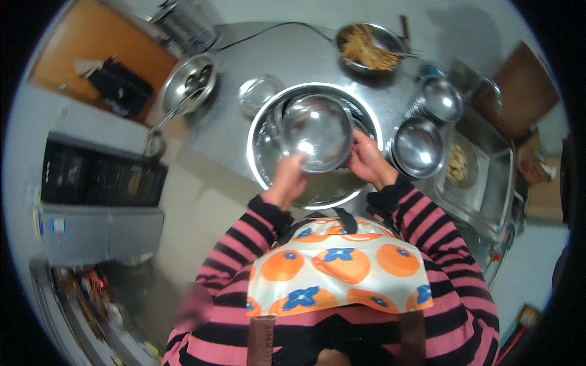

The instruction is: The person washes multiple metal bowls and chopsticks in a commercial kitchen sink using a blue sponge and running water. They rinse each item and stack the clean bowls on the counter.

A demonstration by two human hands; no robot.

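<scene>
A shiny stainless steel bowl (318,132) is between my hands, above a large round metal basin (377,137). My left hand (290,178) grips its near left rim, slightly blurred. At its right edge, my right hand (370,160) holds on with the thumb towards the bowl. Liquid and several metal pieces of dishware show in the basin, partly hidden by the bowl. Just right of the basin stand a stack of metal bowls (419,146) and, behind it, a second stack (440,99).
Behind, at the right, a metal pan (344,41) holds yellowish sticks. A clear round dish (258,94) lies left of the basin. A metal bowl with ladles (170,89) stands at the table's left edge. A sink (506,183) with a tub of food is at the right.
</scene>
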